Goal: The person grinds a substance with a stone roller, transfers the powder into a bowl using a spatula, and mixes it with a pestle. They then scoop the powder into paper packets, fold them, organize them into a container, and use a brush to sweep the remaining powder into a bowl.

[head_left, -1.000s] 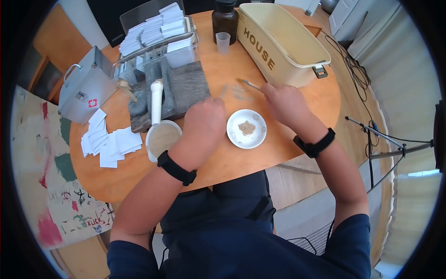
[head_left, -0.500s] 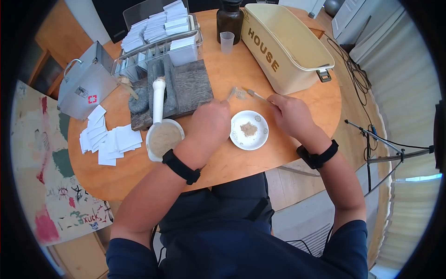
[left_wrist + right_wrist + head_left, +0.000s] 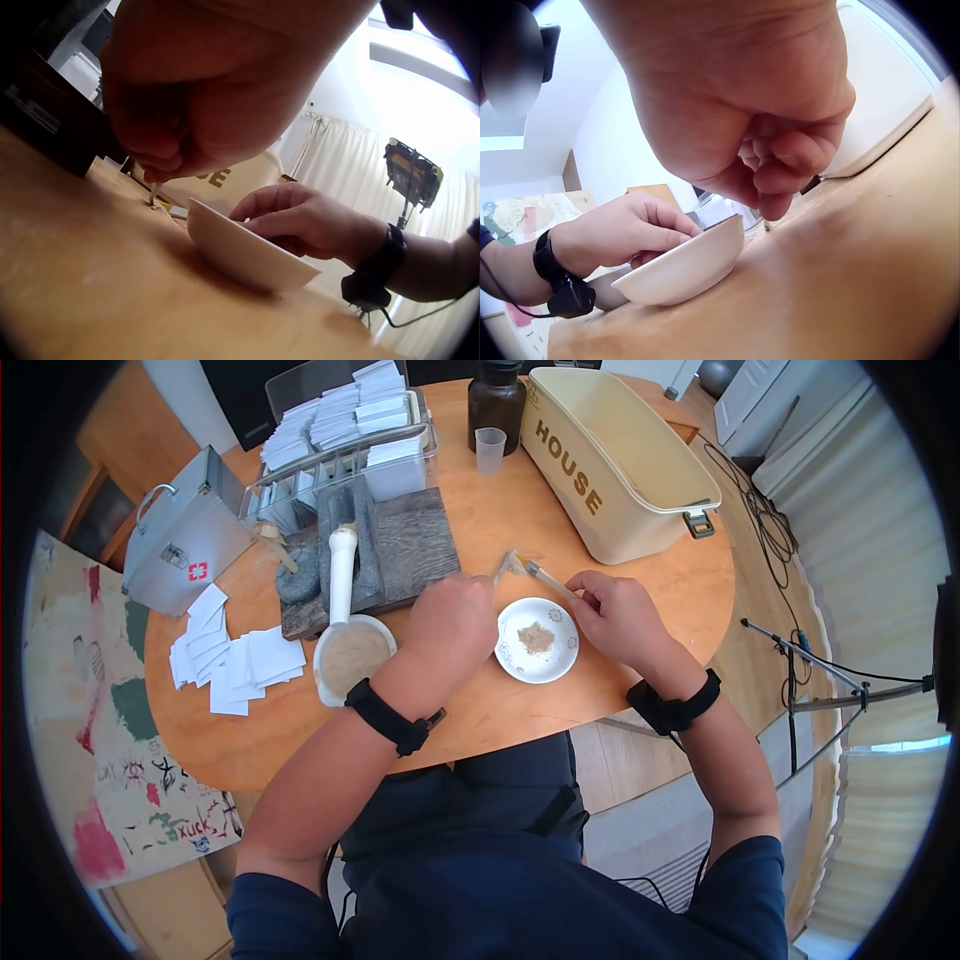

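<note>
My left hand [image 3: 450,622] pinches a thin pale tool [image 3: 501,569], its far end at a little loose pale material [image 3: 516,563] on the table. Slim and yellow-tipped, a brush-like tool [image 3: 548,579] is pinched in my right hand [image 3: 620,618], its tip beside that material. Between the hands sits a white dish [image 3: 509,657] with a small heap of beige powder [image 3: 535,637]. The left wrist view shows the left hand [image 3: 202,97] curled above the table, left of the dish [image 3: 244,259]. In the right wrist view, curled fingers of the right hand [image 3: 742,105] partly hide its tool.
Left of the left hand are a mortar of powder [image 3: 355,659], a white pestle [image 3: 342,575], a dark board [image 3: 420,545] and white papers [image 3: 259,662]. Behind stand a divided paper holder [image 3: 392,468], brown bottle [image 3: 496,405], clear cup [image 3: 489,451] and cream bin [image 3: 585,485]; a metal box [image 3: 190,535] is farther left.
The right hand's tool tip has moved in close to the left tool's end. Loose material that lay spread on the table is now in a smaller patch between the tips.
</note>
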Demonstrator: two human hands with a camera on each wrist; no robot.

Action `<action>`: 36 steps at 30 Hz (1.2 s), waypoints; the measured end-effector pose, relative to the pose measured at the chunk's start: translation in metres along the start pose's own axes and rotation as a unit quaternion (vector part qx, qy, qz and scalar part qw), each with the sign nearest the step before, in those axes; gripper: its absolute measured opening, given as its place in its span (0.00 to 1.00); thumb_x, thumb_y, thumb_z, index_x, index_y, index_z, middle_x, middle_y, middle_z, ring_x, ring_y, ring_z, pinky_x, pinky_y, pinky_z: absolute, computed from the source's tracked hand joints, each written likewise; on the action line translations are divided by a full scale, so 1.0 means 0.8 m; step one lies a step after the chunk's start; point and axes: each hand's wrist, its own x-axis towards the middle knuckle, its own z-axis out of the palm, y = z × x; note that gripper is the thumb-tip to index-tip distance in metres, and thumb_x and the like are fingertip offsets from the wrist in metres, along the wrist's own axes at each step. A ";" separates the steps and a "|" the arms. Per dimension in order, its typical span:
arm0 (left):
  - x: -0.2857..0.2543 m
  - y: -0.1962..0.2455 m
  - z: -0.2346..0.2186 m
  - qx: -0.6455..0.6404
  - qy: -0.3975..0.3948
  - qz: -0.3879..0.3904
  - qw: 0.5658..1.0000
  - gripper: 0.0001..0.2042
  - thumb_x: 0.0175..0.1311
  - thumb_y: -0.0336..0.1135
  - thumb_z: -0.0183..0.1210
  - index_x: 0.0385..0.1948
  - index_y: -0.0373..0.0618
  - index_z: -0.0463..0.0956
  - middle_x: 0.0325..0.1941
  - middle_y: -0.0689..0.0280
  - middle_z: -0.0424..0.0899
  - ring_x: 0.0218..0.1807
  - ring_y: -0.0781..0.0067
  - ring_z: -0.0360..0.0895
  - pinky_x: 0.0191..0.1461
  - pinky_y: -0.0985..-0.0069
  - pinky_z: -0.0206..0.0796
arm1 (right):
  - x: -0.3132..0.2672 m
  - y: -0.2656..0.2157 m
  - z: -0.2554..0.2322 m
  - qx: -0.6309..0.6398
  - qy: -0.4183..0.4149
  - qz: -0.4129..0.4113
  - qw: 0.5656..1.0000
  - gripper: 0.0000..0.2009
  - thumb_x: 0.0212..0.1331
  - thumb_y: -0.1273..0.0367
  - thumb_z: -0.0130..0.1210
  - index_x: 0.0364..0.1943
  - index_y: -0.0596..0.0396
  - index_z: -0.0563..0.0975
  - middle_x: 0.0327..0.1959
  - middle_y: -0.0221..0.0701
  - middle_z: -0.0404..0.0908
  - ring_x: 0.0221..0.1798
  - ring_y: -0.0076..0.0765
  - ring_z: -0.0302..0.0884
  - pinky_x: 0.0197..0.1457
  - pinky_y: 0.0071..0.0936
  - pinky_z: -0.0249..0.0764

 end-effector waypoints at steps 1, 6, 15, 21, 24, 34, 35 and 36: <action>0.000 0.000 -0.001 -0.014 0.000 -0.011 1.000 0.07 0.60 0.27 0.55 0.30 0.36 0.81 0.30 0.48 0.82 0.34 0.46 0.80 0.41 0.56 0.74 | 0.000 -0.003 -0.003 -0.004 0.005 0.000 1.000 0.08 0.57 0.70 0.57 0.39 0.58 0.81 0.26 0.44 0.83 0.29 0.51 0.81 0.35 0.41 0.77; -0.001 -0.005 0.002 -0.044 0.014 -0.016 0.999 0.07 0.60 0.27 0.54 0.30 0.36 0.82 0.30 0.48 0.82 0.35 0.45 0.80 0.42 0.55 0.73 | -0.004 0.010 -0.017 -0.053 0.059 -0.051 0.996 0.07 0.57 0.71 0.57 0.39 0.56 0.82 0.31 0.41 0.84 0.32 0.50 0.82 0.37 0.40 0.78; -0.001 -0.006 0.000 -0.059 0.012 -0.013 0.998 0.07 0.60 0.26 0.54 0.31 0.36 0.82 0.30 0.48 0.82 0.35 0.44 0.80 0.42 0.54 0.72 | -0.008 0.033 -0.027 -0.150 0.052 -0.168 0.973 0.07 0.55 0.75 0.56 0.37 0.52 0.81 0.30 0.36 0.82 0.33 0.45 0.81 0.34 0.38 0.76; -0.002 -0.006 -0.005 -0.061 0.001 -0.012 0.998 0.07 0.60 0.26 0.53 0.32 0.36 0.82 0.31 0.48 0.82 0.36 0.44 0.79 0.42 0.53 0.71 | 0.017 0.030 -0.017 -0.222 0.062 -0.161 0.960 0.08 0.52 0.76 0.55 0.36 0.51 0.79 0.27 0.35 0.79 0.32 0.46 0.80 0.33 0.41 0.75; -0.001 -0.006 -0.008 -0.065 -0.001 -0.018 0.998 0.07 0.60 0.27 0.54 0.31 0.36 0.82 0.32 0.48 0.82 0.36 0.43 0.79 0.42 0.54 0.72 | 0.021 0.027 -0.018 -0.215 0.072 -0.170 0.959 0.07 0.53 0.76 0.53 0.35 0.52 0.79 0.27 0.36 0.79 0.32 0.47 0.79 0.33 0.42 0.75; 0.001 -0.005 -0.008 -0.097 0.000 -0.051 0.994 0.07 0.59 0.29 0.55 0.30 0.38 0.82 0.28 0.47 0.81 0.33 0.42 0.79 0.39 0.55 0.72 | -0.010 0.005 -0.011 -0.110 0.075 -0.055 0.990 0.05 0.55 0.73 0.55 0.33 0.56 0.80 0.26 0.42 0.82 0.29 0.52 0.80 0.33 0.43 0.77; 0.002 -0.004 -0.008 -0.097 0.000 -0.050 0.994 0.07 0.59 0.29 0.55 0.30 0.38 0.82 0.28 0.47 0.81 0.33 0.42 0.79 0.39 0.55 0.72 | -0.010 0.000 -0.006 -0.091 0.063 -0.049 0.993 0.05 0.54 0.73 0.55 0.33 0.57 0.80 0.24 0.43 0.82 0.28 0.53 0.80 0.33 0.43 0.77; 0.002 -0.004 -0.007 -0.100 0.000 -0.055 0.993 0.07 0.58 0.29 0.56 0.30 0.38 0.82 0.28 0.47 0.81 0.33 0.43 0.79 0.39 0.55 0.72 | -0.010 -0.005 -0.002 -0.090 0.063 -0.049 0.993 0.05 0.54 0.73 0.55 0.33 0.57 0.80 0.24 0.43 0.82 0.28 0.53 0.80 0.33 0.43 0.77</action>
